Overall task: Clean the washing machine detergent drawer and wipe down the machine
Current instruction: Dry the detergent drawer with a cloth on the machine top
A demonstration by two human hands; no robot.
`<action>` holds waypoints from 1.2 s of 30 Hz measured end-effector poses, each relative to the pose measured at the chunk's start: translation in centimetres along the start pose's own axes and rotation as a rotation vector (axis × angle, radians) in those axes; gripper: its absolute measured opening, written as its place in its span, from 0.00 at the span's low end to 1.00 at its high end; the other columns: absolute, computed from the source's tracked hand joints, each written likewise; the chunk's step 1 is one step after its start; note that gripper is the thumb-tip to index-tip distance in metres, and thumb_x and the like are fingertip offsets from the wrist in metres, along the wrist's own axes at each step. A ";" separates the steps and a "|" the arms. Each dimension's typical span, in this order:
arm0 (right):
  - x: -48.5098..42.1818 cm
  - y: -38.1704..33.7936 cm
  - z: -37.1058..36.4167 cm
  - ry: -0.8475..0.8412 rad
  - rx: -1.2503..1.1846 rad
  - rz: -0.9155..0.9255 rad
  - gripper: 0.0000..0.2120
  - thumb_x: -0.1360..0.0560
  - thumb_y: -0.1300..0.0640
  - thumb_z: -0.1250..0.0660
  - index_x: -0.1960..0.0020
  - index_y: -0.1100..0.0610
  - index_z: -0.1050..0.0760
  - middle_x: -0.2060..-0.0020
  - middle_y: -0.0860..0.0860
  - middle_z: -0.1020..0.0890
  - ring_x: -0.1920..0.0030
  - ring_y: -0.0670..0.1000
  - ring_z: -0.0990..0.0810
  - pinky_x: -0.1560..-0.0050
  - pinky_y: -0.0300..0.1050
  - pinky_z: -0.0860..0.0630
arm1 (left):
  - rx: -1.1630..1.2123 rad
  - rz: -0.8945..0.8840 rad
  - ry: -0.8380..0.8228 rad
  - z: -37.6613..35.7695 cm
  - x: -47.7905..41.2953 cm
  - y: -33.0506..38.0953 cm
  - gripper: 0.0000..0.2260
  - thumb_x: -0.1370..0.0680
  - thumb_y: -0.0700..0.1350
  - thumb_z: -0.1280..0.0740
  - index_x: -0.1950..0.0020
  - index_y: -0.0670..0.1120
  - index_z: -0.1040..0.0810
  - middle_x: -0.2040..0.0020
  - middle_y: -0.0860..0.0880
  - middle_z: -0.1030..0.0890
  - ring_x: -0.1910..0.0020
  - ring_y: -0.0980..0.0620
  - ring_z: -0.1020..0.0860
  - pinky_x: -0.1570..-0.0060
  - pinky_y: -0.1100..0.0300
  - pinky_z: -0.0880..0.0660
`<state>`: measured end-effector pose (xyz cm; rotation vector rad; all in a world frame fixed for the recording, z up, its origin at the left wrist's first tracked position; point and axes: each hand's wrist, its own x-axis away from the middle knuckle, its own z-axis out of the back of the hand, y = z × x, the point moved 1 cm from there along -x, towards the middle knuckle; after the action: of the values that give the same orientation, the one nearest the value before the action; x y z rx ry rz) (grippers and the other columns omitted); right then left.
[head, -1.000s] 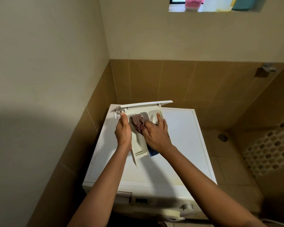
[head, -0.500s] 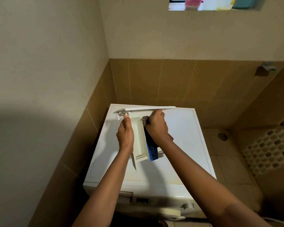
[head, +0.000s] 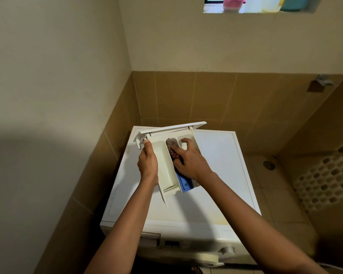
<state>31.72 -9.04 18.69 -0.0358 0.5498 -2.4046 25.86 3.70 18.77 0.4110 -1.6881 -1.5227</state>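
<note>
We hold the detergent drawer [head: 164, 165] over the rear left part of the washing machine [head: 216, 167] top, with its front panel [head: 172, 129] farthest from us, near the tiled back wall [head: 186, 95]; the left wall [head: 48, 95] stands close beside the machine, while the top lies bare to the right and toward us; beyond its right edge is the floor [head: 265, 194].

Our left hand [head: 148, 165] grips the drawer's left side with curled fingers, thumb up by the panel; our right hand [head: 190, 161] presses a reddish cloth [head: 171, 148] into the middle compartment with bent fingers, just above the blue insert [head: 184, 181].

Half a second ago the right hand was up at the panel and the drawer was rolled more onto its side; now the hand sits lower and the compartments face us.

Brown tiles cover the lower walls; a drain [head: 269, 165] and a honeycomb mat [head: 325, 178] lie on the floor; coloured bottles [head: 232, 3] stand on a window ledge.
</note>
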 end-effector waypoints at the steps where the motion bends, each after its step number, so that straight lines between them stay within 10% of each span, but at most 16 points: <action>1: -0.3 -0.1 0.2 -0.048 0.029 -0.029 0.25 0.23 0.50 0.41 0.26 0.47 0.38 0.31 0.57 0.37 0.43 0.61 0.24 0.48 0.53 0.23 | -0.014 -0.013 0.005 0.0 0.0 0.1 0.19 0.20 0.66 0.48 0.49 0.55 0.24 0.51 0.47 0.19 0.50 0.45 0.20 0.45 0.45 0.22; 7: -1.4 -0.2 1.1 -0.276 0.025 -0.175 0.29 0.24 0.44 0.39 0.25 0.45 0.42 0.42 0.56 0.28 0.46 0.58 0.23 0.48 0.52 0.24 | -0.134 -0.267 0.037 -0.2 0.9 0.8 0.18 0.18 0.59 0.45 0.58 0.51 0.23 0.62 0.44 0.20 0.62 0.49 0.21 0.59 0.52 0.23; 15: -0.2 0.1 0.2 -0.357 -0.246 -0.235 0.15 0.25 0.51 0.41 0.42 0.53 0.23 0.51 0.53 0.21 0.51 0.55 0.22 0.52 0.46 0.25 | -0.180 -0.416 0.028 -0.5 1.0 0.4 0.17 0.17 0.55 0.44 0.52 0.46 0.22 0.69 0.52 0.26 0.70 0.57 0.29 0.69 0.67 0.32; 26: 2.8 2.6 0.7 0.439 -0.685 -0.442 0.16 0.26 0.60 0.35 0.39 0.55 0.25 0.48 0.52 0.25 0.48 0.49 0.25 0.51 0.34 0.30 | 0.031 -0.065 0.119 1.4 -1.0 0.4 0.19 0.18 0.61 0.47 0.44 0.50 0.25 0.52 0.50 0.20 0.59 0.55 0.23 0.57 0.60 0.25; 36: 1.3 2.7 -0.9 0.162 -0.087 0.136 0.27 0.25 0.58 0.32 0.29 0.63 0.36 0.38 0.59 0.28 0.39 0.56 0.30 0.47 0.54 0.22 | 0.106 0.018 0.043 0.9 -0.8 0.1 0.14 0.20 0.62 0.45 0.50 0.55 0.26 0.55 0.51 0.19 0.50 0.47 0.19 0.45 0.47 0.21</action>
<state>32.20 -11.33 16.71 0.1553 0.7082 -2.2620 25.76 4.91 18.61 0.4795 -1.7393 -1.4054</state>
